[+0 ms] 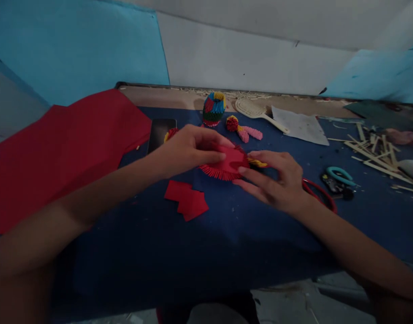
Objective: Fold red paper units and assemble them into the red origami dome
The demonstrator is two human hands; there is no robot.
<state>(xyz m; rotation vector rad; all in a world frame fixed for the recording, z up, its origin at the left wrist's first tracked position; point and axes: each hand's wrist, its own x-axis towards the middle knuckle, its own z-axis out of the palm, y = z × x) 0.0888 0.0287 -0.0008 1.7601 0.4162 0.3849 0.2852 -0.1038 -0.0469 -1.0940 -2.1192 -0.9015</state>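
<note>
A round red pleated paper piece (223, 173) is held over the blue tabletop, with a flat red paper (236, 157) lying on top of it. My left hand (189, 150) grips its left side, the thumb pressed on the flat paper and the fingers along the far edge. From the right, my right hand (280, 180) pinches the piece's edge, its fingertips on the flat paper and at the rim. Yellow folded paper (257, 163) shows beside the right fingertips. Several small red paper pieces (189, 200) lie on the table, nearer to me.
Large red sheets (74, 130) cover the left side, beside a dark phone (162, 130). Behind stand a multicoloured folded-paper pot (214, 109), a pink paper figure (248, 133) and a cream paddle (251, 109). Teal-handled pliers (339, 176), a red loop (323, 196) and sticks (378, 150) lie right.
</note>
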